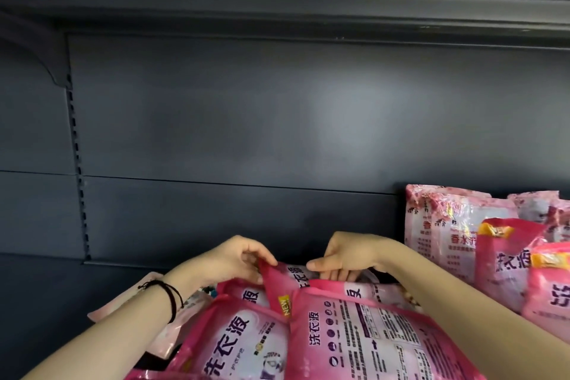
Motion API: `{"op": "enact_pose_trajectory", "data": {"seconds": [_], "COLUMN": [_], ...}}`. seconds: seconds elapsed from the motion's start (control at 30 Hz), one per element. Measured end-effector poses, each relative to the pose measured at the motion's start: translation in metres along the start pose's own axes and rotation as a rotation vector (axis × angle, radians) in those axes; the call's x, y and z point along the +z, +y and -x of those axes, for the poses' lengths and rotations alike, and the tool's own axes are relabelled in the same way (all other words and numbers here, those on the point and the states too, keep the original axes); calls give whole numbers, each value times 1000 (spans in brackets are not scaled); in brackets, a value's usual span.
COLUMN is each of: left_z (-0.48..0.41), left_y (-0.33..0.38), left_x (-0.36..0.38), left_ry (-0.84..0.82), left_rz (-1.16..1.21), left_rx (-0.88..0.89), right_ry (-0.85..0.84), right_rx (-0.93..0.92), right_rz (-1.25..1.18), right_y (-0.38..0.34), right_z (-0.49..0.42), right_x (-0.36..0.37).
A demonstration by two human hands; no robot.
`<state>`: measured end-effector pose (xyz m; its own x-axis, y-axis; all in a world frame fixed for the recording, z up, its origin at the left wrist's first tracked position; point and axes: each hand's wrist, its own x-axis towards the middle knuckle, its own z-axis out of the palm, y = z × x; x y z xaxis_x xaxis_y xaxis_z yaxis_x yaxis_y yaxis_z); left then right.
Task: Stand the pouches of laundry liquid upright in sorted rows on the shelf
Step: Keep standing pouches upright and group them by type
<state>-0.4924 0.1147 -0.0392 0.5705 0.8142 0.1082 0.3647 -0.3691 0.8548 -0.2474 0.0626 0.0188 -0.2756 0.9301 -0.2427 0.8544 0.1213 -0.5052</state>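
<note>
SHELF RESTOCK, EARLY STAGE: The dark back panel [277,120] of the shelf [46,287] fills most of my view, rising behind the held pouch [288,279], the deep-pink one with a yellow "NEW" tag that I take as my marker. In front of that pouch, a heap of pink pouches [354,336] lies flat and overlapping, printed faces up, not yet sorted. To the right of it, a group of pouches [456,225] stands or leans near the panel, paler flowered ones behind and deep-pink ones in front. I judge that the only part done, and loosely so. To its left, a pale pouch [123,302] lies flat under the wrist. The held pouch itself rises tilted from the heap's far edge. The left hand [228,259] pinches its upper left corner between thumb and curled fingers. The right hand [348,253] grips its top edge, fingers curled over it. A black cord bracelet [172,299] circles the left wrist. By my reading, most of the heap is left to stand, and no clear row has formed.
</note>
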Motion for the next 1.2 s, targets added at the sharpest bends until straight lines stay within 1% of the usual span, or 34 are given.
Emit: {"op": "enact_pose_trajectory", "data": {"seconds": [0.1, 0.17, 0.2, 0.3, 0.33, 0.37, 0.43, 0.5, 0.53, 0.6, 0.67, 0.77, 0.9, 1.0, 1.1, 1.2], "left_z": [-1, 0, 0, -8, -10, -12, -14, -14, -15, -17, -19, -19, -16, -22, -32, -39], "left_y": [3, 12, 19, 47, 58, 66, 71, 62, 53, 33, 13, -2, -1, 13, 36, 60], "left_x": [4, 9, 11, 6, 1, -4, -10, -11, -10, -4, 1, 3, 8, 9, 13, 19], "left_ry": [67, 99, 138, 378, 396, 356, 185, 26, -20, -42, -11, 59, 158, 193, 199, 247], "left_rz": [-24, -16, -1, 105, 95, 33, -96, -165, -194, -260, -279, -112, 103, 266, 368, 426], "left_rx": [47, 47, 55, 184, 209, 214, 158, 91, 44, -56, -121, -156, -225, -208, -163, -144], "right_ry": [-85, -99, -78, 92, 148, 193, 232, 217, 201, 183, 172, 159, 168, 177, 261, 399], "right_rx": [-13, -51, -83, -188, -213, -233, -247, -244, -237, -219, -202, -178, -158, -145, -105, -66], "right_rz": [-26, -75, -110, -201, -225, -233, -190, -160, -153, -101, -31, -13, -75, -106, -75, 20], "right_y": [1, 3, 4, 4, 3, 3, 2, 1, 0, -5, -9, -12, -9, -12, -21, -34], "right_z": [9, 13, 15, 19, 20, 20, 19, 18, 16, 12, 6, 1, 0, 3, 8, 11], "right_x": [3, 4, 4, -1, -2, -2, 1, 6, 9, 17, 23, 28, 30, 32, 32, 31]}}
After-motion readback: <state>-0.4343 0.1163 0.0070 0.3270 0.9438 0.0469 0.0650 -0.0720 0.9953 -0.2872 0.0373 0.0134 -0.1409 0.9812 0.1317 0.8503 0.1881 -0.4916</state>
